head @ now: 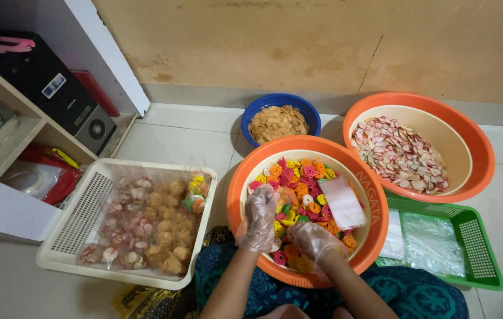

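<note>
Left hand point(260, 217), in a clear plastic glove: fingers curled down into the multicoloured flower-shaped crackers point(299, 183), near the left wall of the orange basin point(235, 189); whether it has closed on any crackers cannot be told.

Right hand point(315, 241), gloved likewise: cupped low at the basin's near edge, fingers bent over crackers; hold unclear.

Small clear plastic bag point(342, 202): lying flat on the crackers toward the basin's right side, apart from both hands.

Second orange basin point(476, 147), far right on the tiled floor: pink-edged white crackers point(399, 155).

Blue bowl point(257, 109), behind the first basin: pale tan chips point(277, 123).

White slotted basket point(80, 221), left of the basin: filled bags of mixed crackers point(145, 221).

Green slotted basket point(477, 236), right of the basin: empty plastic bags point(431, 242).
</note>
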